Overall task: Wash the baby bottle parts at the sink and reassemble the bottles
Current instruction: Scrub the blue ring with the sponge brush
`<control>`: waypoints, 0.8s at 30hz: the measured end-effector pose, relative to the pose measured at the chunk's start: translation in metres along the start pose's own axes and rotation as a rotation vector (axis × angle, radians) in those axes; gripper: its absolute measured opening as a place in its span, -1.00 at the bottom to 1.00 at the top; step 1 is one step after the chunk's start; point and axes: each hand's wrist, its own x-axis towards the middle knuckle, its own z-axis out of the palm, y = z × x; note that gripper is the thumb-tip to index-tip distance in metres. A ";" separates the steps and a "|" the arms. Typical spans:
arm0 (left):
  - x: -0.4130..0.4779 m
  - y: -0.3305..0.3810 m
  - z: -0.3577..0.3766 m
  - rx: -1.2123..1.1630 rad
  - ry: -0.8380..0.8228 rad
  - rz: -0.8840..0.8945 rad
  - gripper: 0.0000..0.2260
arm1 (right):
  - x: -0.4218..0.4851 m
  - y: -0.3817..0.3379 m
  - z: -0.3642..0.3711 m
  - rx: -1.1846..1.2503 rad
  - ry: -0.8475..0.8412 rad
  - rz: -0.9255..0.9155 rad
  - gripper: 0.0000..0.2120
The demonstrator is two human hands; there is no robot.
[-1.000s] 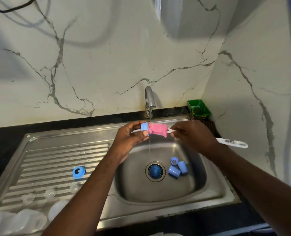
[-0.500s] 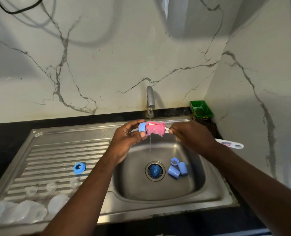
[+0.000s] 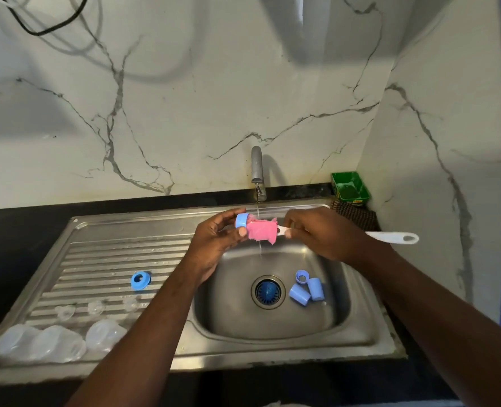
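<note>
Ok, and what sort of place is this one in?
Probably a home kitchen: a stainless steel sink with a ribbed drainboard, a tap running against a marble-look wall, and a green tray in the counter corner.

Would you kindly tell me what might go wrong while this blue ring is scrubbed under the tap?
The left hand pinches the wet blue ring, so it may slip into the basin. The right hand works the pink brush with its handle pointing at the side wall, which it might knock. Splashes could reach the clear bottles on the drainboard.
</note>
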 end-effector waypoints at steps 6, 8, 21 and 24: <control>-0.004 -0.004 0.003 -0.143 0.004 -0.038 -0.67 | -0.003 0.004 -0.002 -0.063 0.094 0.004 -0.90; -0.005 -0.006 0.006 -0.166 0.005 -0.038 -0.67 | -0.003 0.004 0.000 -0.171 0.093 0.041 -0.83; -0.002 -0.008 0.010 -0.150 -0.025 -0.041 -0.61 | -0.004 0.004 0.000 -0.102 -0.002 0.035 -0.87; 0.003 -0.008 0.004 -0.143 -0.054 -0.044 -0.64 | -0.001 0.001 0.000 -0.048 -0.003 0.029 -0.85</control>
